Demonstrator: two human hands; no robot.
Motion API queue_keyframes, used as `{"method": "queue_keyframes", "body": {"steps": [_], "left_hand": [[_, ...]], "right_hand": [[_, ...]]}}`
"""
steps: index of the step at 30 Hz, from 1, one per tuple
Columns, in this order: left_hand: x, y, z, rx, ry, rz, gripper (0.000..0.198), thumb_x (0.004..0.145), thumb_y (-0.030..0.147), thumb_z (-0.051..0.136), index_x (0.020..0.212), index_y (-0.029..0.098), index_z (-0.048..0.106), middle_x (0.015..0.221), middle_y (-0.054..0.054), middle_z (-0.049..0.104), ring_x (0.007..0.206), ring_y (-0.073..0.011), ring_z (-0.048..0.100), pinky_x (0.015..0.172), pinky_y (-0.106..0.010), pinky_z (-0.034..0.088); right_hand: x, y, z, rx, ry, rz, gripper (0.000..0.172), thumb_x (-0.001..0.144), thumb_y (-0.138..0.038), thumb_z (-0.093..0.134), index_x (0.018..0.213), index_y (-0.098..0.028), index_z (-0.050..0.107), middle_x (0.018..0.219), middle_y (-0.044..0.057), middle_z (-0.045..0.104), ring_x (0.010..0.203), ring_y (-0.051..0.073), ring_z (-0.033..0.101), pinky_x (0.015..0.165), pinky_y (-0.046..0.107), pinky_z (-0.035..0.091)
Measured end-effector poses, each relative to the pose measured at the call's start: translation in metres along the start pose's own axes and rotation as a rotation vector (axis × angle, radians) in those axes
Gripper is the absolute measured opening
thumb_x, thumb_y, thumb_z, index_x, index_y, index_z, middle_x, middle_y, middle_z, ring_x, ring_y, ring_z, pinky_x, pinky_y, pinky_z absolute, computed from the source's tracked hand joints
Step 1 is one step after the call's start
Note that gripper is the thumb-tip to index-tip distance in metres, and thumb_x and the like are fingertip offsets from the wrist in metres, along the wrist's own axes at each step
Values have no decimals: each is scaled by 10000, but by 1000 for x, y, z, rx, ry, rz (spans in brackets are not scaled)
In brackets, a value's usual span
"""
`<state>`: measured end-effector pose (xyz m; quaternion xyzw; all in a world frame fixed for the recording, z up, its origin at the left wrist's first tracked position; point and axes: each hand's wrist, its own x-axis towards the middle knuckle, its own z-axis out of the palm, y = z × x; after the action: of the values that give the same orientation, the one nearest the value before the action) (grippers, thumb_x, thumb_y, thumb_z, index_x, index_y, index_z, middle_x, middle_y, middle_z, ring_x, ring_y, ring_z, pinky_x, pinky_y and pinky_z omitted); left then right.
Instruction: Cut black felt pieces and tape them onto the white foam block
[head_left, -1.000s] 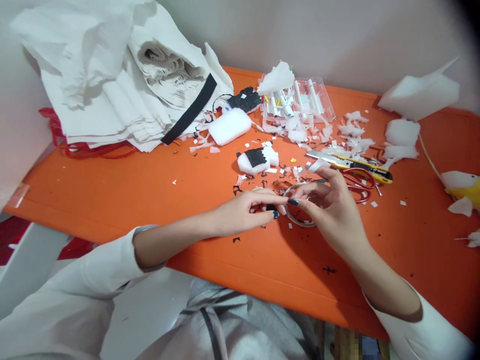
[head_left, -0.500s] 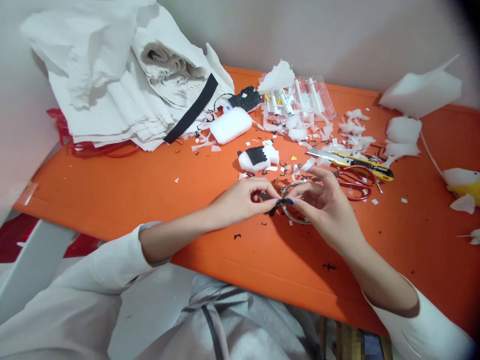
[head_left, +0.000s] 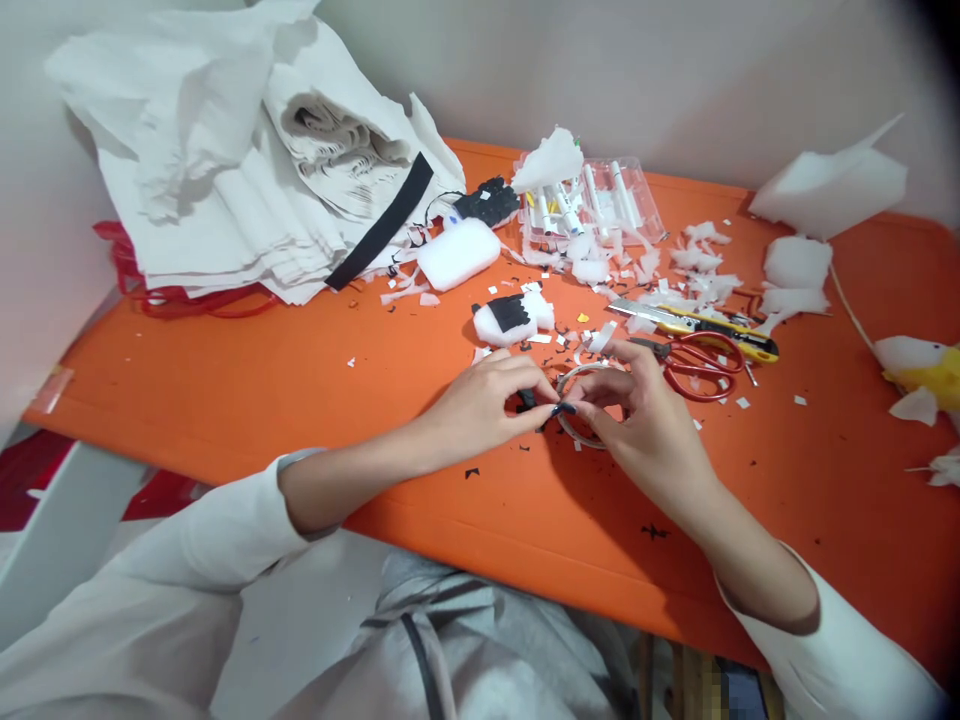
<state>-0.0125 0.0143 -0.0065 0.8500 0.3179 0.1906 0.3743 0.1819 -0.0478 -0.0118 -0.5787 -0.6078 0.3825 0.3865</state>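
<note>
Both my hands meet at the fingertips over the orange table. My left hand is closed in a pinch, thumb against forefinger. My right hand also pinches, its fingertips touching those of the left. Whatever sits between them is too small and hidden to name; dark blue-black shows at the thumb tips. Under the right fingers lies a roll of clear tape, partly covered. Just beyond the hands rests a white foam piece with a black patch on top. Black scraps lie below the left fingers.
Red-handled scissors and a yellow utility knife lie right of my hands. Behind are a clear box of white markers, a white foam block and a black strip. Stacked white sheets fill the back left. Scraps litter the table.
The view has shifted slightly, so most things sit a little further left. My hands stay together in the same pinch over the tape roll, with only small finger movement.
</note>
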Motion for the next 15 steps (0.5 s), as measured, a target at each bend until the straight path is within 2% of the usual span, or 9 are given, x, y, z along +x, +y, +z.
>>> {"method": "queue_keyframes", "body": {"steps": [3,6,8,11,15], "left_hand": [[1,0,-4,10,-72,27,95,885,252,590,853,193,658,911,-15,672,914,-169,570,894,-306,391],[3,1,-6,-84,-100,-12,106,884,236,578,829,188,654,887,-8,663,861,-150,572,844,-279,408],[4,1,-7,-191,-86,-95,132,885,249,563,806,178,641,835,2,650,761,-127,554,738,-250,416],[5,-1,-6,-304,-33,-233,156,873,286,563,801,168,634,763,16,619,623,-98,475,584,-225,356],[6,-6,-7,-384,33,-294,167,846,309,582,784,158,618,724,23,561,593,-85,429,561,-219,322]], "right_hand": [[0,-4,-3,-92,-76,-48,428,849,-139,584,1208,-255,383,875,5,675,756,164,647,733,333,524],[1,-4,-4,-61,-140,-100,384,885,-147,536,1226,-262,400,937,29,631,852,171,632,746,325,528],[2,-1,-3,36,-128,-70,413,891,-206,557,1246,-269,354,995,43,593,882,176,625,729,322,541],[3,7,-2,127,-97,11,516,845,-286,643,1219,-278,288,1027,39,550,825,170,620,678,317,548],[4,15,-12,129,-173,40,455,823,-314,679,1100,-282,319,903,-16,524,700,138,575,603,272,504]]}}
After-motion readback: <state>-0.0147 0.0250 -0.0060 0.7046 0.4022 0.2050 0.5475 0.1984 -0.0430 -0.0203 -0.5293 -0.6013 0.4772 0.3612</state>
